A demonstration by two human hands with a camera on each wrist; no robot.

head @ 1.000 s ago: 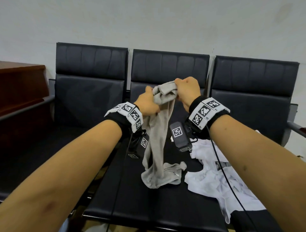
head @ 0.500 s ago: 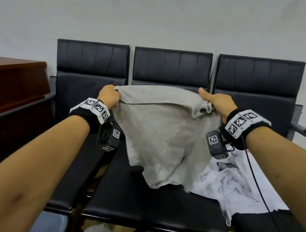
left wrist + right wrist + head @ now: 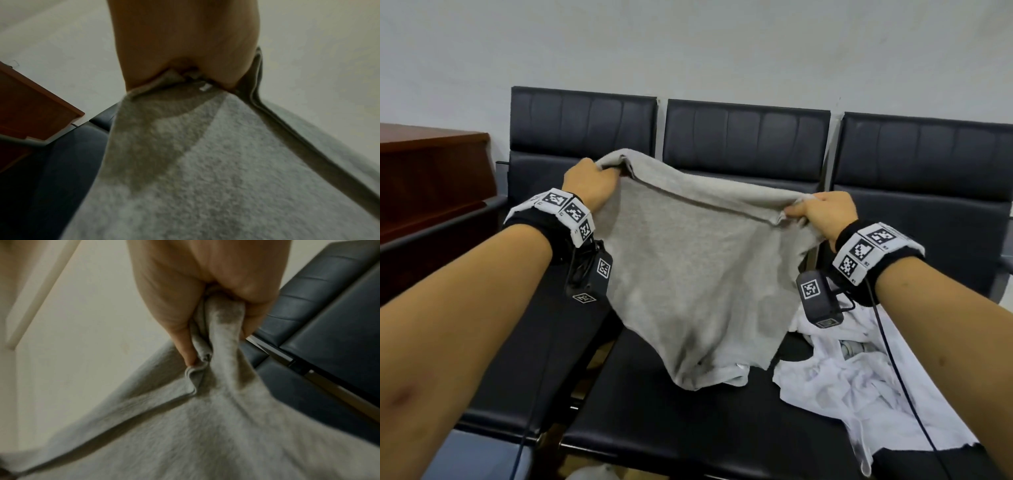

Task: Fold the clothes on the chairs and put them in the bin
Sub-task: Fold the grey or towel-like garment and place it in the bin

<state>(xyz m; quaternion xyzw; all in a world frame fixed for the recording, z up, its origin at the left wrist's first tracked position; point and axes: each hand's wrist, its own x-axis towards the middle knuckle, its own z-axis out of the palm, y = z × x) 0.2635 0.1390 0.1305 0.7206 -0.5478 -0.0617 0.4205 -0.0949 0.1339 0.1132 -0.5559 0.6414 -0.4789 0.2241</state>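
Left hand (image 3: 589,183) pinches one top corner of grey shirt (image 3: 688,274) | right hand (image 3: 822,214) pinches the other | shirt hangs spread above middle chair seat (image 3: 688,428), hem touching | soft, light, limp: best held at corners

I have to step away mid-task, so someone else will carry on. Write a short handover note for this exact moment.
Left hand and right hand each grip a top corner of the grey garment, stretched out between them above the middle chair; its lower end rests on the seat.
White garment lies crumpled on the seat to the right.
Done: grey garment spread open.
Left: fold both and bin them; the bin is not in view.
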